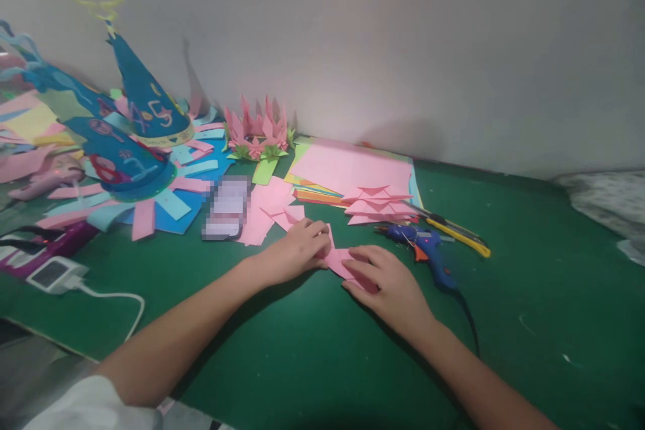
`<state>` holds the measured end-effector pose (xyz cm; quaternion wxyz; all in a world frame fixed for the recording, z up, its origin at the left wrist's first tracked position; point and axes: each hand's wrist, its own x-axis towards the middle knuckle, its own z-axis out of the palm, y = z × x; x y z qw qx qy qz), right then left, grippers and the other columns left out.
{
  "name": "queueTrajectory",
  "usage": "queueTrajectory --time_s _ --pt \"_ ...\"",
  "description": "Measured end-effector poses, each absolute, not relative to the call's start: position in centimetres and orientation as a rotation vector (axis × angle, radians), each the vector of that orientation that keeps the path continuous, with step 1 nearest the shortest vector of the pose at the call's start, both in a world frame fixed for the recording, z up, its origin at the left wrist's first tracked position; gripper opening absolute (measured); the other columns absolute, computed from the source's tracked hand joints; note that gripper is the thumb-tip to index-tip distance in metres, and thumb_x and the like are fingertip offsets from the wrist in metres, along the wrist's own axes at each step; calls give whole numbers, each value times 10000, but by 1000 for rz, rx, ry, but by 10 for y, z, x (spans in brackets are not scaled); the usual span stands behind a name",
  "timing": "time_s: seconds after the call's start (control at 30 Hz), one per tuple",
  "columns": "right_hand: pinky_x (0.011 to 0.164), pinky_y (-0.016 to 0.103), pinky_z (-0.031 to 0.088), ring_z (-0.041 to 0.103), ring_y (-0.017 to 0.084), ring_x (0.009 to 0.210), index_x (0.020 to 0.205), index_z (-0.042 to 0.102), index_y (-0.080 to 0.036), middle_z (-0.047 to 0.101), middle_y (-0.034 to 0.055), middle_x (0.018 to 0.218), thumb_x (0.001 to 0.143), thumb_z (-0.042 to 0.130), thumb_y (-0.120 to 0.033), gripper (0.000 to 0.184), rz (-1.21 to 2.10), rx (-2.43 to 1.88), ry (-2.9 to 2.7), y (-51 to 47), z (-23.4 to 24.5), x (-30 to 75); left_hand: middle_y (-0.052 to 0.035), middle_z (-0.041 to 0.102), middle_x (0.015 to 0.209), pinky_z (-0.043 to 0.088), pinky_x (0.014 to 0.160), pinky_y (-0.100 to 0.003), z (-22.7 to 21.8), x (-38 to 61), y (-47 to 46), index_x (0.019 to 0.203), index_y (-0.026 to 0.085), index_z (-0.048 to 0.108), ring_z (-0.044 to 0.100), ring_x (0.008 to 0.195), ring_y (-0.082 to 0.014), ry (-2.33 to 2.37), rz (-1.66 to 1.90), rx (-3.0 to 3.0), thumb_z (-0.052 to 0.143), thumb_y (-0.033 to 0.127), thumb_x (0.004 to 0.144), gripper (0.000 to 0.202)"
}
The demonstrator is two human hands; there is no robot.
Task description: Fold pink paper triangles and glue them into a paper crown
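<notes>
Both hands work on one pink paper piece [336,259], which lies flat on the green counter [529,295] near the middle of the view, between the two hands and partly covered by them. The left hand [298,248] is curled nearly closed, knuckles up, with its fingertips bearing on the left edge of the pink paper piece. The right hand [389,282] is mostly open and lies palm down, fingers extended to the left and pressed flat on the right part of the same piece. Just behind the right hand lies a blue glue gun [428,252], its cord trailing toward the near edge. Beside it, farther back, is a yellow utility knife [461,230]. A stack of folded pink shapes [377,204] sits behind the hands on the front edge of a pile of coloured sheets [353,162], pink on top. Loose pink offcuts [267,205] lie behind the left hand. A pink paper flower with green leaves [256,131] stands against the wall. To the left stand two blue paper cone hats [146,97] on a spread of pink and blue strips; the upright hat carries pink cut-out characters that cannot be read reliably. A white adapter [55,273] with a white cable rests at the left edge of the counter; no brand marking is legible on it.
</notes>
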<state>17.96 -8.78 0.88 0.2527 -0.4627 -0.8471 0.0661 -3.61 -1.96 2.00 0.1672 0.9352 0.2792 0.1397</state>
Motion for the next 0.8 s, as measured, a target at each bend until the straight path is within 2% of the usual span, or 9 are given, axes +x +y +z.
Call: queueTrajectory --time_s 0.27,0.6,0.8 --pt "819 378 488 606 211 929 947 672 -214 682 72 979 871 550 -287 161 195 -1167 -2291 -89 2 179 -70 507 1007 384 771 -303 17 -37 -20 865 159 505 448 920 -195 793 396 2666 590 251 850 126" --pt "792 352 481 599 208 909 828 627 -214 678 58 969 810 617 -258 49 348 -1281 -2218 -89 6 173 -78 499 998 404 767 -311 25 -37 -22 856 158 508 448 919 -195 787 374 2675 561 261 867 116" --pt "792 345 470 595 201 906 796 615 -215 671 53 976 818 609 -251 43 341 -1260 -2233 -89 7 171 -80 495 1032 390 761 -302 20 -36 -22 882 160 507 449 931 -195 785 377 2703 571 272 862 131"
